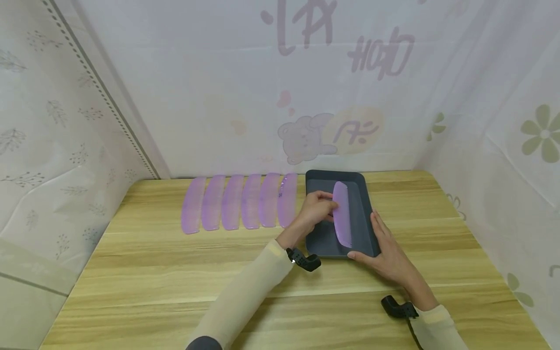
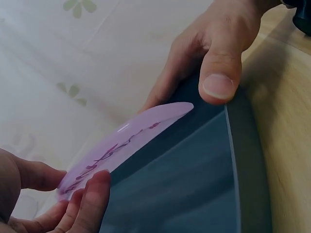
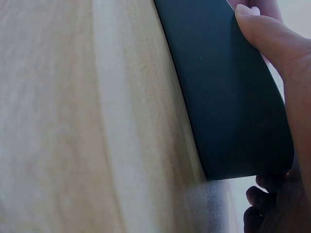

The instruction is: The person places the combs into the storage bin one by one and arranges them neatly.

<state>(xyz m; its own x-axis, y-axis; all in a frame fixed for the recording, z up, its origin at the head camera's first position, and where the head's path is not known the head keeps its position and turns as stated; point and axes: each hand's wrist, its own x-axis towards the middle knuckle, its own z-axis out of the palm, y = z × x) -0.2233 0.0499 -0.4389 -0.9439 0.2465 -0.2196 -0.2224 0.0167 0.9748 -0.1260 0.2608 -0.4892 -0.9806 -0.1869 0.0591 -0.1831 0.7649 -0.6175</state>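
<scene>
A purple comb (image 1: 342, 214) is pinched between the thumb and fingers of my left hand (image 1: 316, 210), tilted over the dark grey tray (image 1: 319, 247). In the left wrist view a dark pink floral print shows along the comb (image 2: 121, 141), and the left fingertips (image 2: 99, 187) sit at its near end. My right hand (image 1: 389, 253) grips the tray's near right corner, thumb at the near rim and fingers along the right side. The right wrist view shows the tray's outer wall (image 3: 223, 92) with the thumb over its rim.
Several more purple combs (image 1: 233, 201) lie side by side in a row on the wooden table (image 1: 175, 282), left of the tray. A patterned white cloth (image 1: 245, 97) hangs behind the table and along both sides.
</scene>
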